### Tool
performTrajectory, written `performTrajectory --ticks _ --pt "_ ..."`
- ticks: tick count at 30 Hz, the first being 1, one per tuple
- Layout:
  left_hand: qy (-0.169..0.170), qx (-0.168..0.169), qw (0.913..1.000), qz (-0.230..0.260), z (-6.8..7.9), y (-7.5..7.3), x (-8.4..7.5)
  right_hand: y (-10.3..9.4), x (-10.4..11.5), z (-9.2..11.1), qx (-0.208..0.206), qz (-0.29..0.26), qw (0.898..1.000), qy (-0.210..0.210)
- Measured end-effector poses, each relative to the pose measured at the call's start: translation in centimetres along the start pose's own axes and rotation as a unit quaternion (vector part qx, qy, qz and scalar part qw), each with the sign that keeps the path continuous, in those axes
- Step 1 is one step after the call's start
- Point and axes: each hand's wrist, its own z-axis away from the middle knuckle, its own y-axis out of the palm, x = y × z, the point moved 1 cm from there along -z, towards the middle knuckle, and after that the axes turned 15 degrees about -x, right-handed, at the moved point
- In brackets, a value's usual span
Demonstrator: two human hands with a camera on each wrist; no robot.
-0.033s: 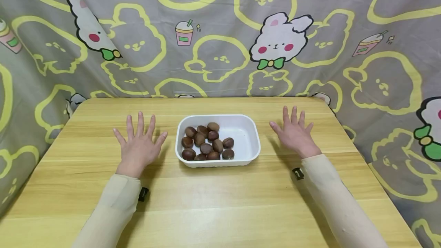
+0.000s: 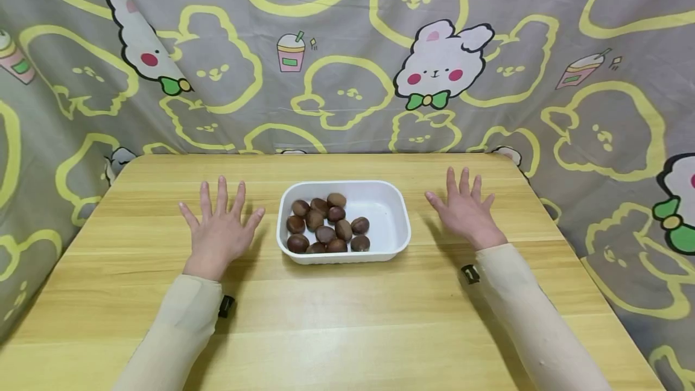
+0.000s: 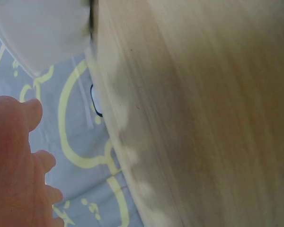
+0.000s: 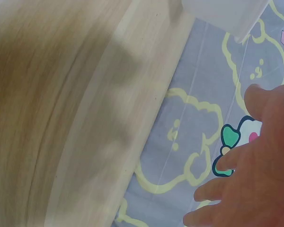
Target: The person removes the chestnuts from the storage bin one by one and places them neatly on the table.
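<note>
A white plastic tray [image 2: 387, 253] stands at the middle of the table, with several brown chestnuts [image 2: 326, 234] gathered in its left and middle part. To the left of the tray, my left hand [image 2: 219, 234] is held palm down over the table, fingers straight and spread. My right hand [image 2: 468, 213] is on the tray's other side, its fingers likewise spread. Neither hand touches the tray or holds anything. In the left wrist view the tray [image 3: 47, 33] shows at the upper left, past the hand [image 3: 12, 165]; the right wrist view catches its corner [image 4: 227, 14] at the top.
The light wooden table [image 2: 347, 330] fills the foreground. A grey curtain [image 2: 347, 35] with yellow cartoon outlines hangs behind its far edge and along both sides. Small black devices sit under the wrists, one at the left sleeve [image 2: 187, 312] and one at the right sleeve [image 2: 516, 294].
</note>
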Motion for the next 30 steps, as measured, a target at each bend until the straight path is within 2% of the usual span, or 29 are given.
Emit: performTrajectory --ticks 6,9,12,15,18,20,23,25,27,30 --pt "-0.001 -0.002 1.0 -0.001 0.0 -0.2 -0.3 -0.1 0.0 0.1 -0.005 -0.002 1.0 -0.002" --pt "-0.002 -0.003 1.0 0.004 -0.1 -0.2 -0.4 -0.1 0.3 0.2 -0.021 -0.011 1.0 -0.008" --pt "-0.006 -0.028 0.9987 0.043 -0.2 -0.5 -0.7 -0.1 0.9 0.2 -0.061 -0.042 0.997 -0.027" --pt "-0.021 -0.063 0.9919 0.108 -0.4 -0.9 -1.1 -0.1 2.0 0.2 -0.112 -0.095 0.987 -0.06" --pt "-0.047 -0.098 0.9782 0.177 -0.6 -1.2 -1.7 -0.1 3.3 0.3 -0.145 -0.151 0.973 -0.097" --pt "-0.065 -0.116 0.9675 0.215 -0.7 -1.3 -2.0 0.0 4.3 0.3 -0.149 -0.189 0.963 -0.12" --pt "-0.087 -0.132 0.9444 0.288 -0.8 -1.2 -2.6 0.4 5.7 0.4 -0.135 -0.248 0.948 -0.148" --pt "-0.098 -0.127 0.9266 0.34 -0.9 -0.9 -3.0 0.9 6.6 0.4 -0.113 -0.29 0.936 -0.165" --pt "-0.108 -0.112 0.9103 0.384 -1.0 -0.5 -3.4 1.5 7.5 0.4 -0.083 -0.314 0.929 -0.177" --pt "-0.12 -0.084 0.8955 0.42 -1.0 0.3 -3.8 2.4 8.6 0.4 -0.033 -0.328 0.923 -0.198"
